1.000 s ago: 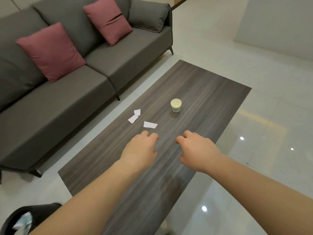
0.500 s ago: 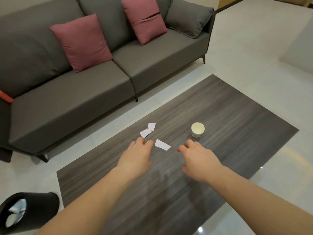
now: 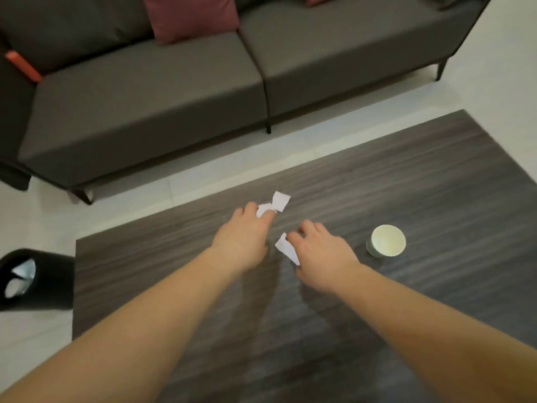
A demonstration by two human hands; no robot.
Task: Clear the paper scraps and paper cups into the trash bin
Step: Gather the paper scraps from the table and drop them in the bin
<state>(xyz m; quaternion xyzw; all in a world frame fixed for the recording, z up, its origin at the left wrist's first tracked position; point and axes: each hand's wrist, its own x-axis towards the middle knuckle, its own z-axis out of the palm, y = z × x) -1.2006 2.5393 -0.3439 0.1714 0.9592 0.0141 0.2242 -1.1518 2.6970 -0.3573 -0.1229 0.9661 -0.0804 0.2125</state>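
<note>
Three white paper scraps lie on the dark wooden coffee table [image 3: 436, 184]. My left hand [image 3: 242, 238] reaches forward, its fingertips closed around one paper scrap [image 3: 262, 210]. A second scrap [image 3: 281, 201] lies just beyond it, touching the first. My right hand [image 3: 319, 253] pinches the third scrap [image 3: 285, 247] between thumb and forefinger; part of that scrap is hidden under the hand. A pale paper cup [image 3: 387, 244] stands upright to the right of my right hand. The black trash bin [image 3: 46, 279] stands on the floor off the table's left end, with white paper inside.
A grey sofa [image 3: 174, 91] runs along the far side of the table, with a pink cushion [image 3: 191, 16] on it and a narrow strip of tiled floor [image 3: 203, 173] between. An orange object [image 3: 23, 66] rests on the sofa's left arm.
The view has tilted down and moved closer to the table. Both hands moved forward onto the scraps; the left closed on the nearer of the pair, the right on the lone scrap.
</note>
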